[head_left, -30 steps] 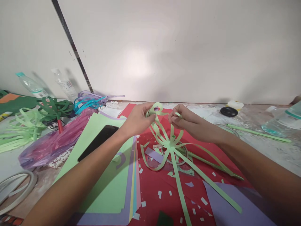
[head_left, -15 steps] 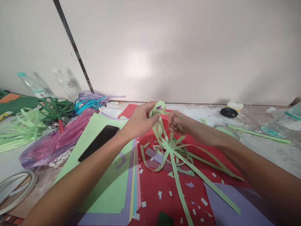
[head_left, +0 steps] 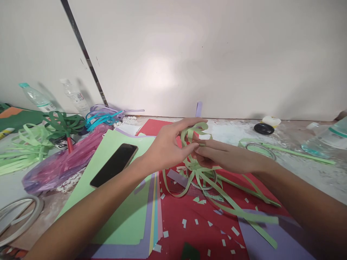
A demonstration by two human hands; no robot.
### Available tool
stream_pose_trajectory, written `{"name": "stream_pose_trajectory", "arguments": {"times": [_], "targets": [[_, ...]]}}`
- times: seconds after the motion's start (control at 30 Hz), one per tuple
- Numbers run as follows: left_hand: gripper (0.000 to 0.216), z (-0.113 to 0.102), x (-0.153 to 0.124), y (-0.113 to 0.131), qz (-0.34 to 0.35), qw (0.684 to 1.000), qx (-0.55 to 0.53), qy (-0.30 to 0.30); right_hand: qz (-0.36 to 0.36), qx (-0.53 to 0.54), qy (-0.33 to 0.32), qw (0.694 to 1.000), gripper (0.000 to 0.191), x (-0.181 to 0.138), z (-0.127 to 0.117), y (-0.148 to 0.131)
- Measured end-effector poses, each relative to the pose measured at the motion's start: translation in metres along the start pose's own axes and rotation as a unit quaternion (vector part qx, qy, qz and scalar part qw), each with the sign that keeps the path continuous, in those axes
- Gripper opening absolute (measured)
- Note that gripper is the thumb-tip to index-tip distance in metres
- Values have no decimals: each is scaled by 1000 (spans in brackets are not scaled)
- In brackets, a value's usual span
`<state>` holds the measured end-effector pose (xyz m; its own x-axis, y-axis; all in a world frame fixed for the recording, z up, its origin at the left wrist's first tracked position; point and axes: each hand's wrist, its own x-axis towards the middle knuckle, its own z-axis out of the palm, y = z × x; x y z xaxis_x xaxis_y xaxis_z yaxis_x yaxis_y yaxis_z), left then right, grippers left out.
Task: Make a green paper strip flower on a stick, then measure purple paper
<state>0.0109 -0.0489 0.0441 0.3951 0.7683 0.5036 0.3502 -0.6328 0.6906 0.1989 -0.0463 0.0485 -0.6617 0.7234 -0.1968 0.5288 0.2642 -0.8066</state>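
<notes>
A light green paper piece cut into long strips (head_left: 202, 173) lies over a red sheet (head_left: 189, 216), its strips fanning out from a centre. My left hand (head_left: 169, 146) pinches the looped ends of some strips (head_left: 193, 131) above that centre. Meeting it from the right, my right hand (head_left: 222, 155) has thumb and fingers closed on the same strips. The two hands touch at the fingertips. A ring of tape (head_left: 202, 180) lies under the strips.
A stack of coloured sheets (head_left: 127, 202) with a black phone (head_left: 114, 165) on it lies at the left. Further left are a pink bag (head_left: 62, 162), green and purple strip pieces, two bottles (head_left: 36, 98). Tape rolls, a black lid (head_left: 264, 128) and another bottle (head_left: 328, 139) are around.
Both hands have come together and moved slightly right and down. More strip ends are gathered into the loop bundle, and the long strips at the lower right have shifted sideways.
</notes>
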Motion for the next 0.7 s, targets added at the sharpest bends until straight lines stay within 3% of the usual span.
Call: {"name": "stream_pose_trajectory", "arguments": {"times": [0.17, 0.4, 0.7], "targets": [[46, 1, -2, 6, 2, 999, 49, 9, 8, -18, 20, 1000, 35, -3, 2, -4], [45, 3, -2, 0, 31, 998, 25, 38, 5, -29, 45, 999, 27, -2, 1, -3], [43, 0, 6, -14, 16, 992, -76, 97, -99, -21, 289, 952, 27, 11, 9, 4]]}}
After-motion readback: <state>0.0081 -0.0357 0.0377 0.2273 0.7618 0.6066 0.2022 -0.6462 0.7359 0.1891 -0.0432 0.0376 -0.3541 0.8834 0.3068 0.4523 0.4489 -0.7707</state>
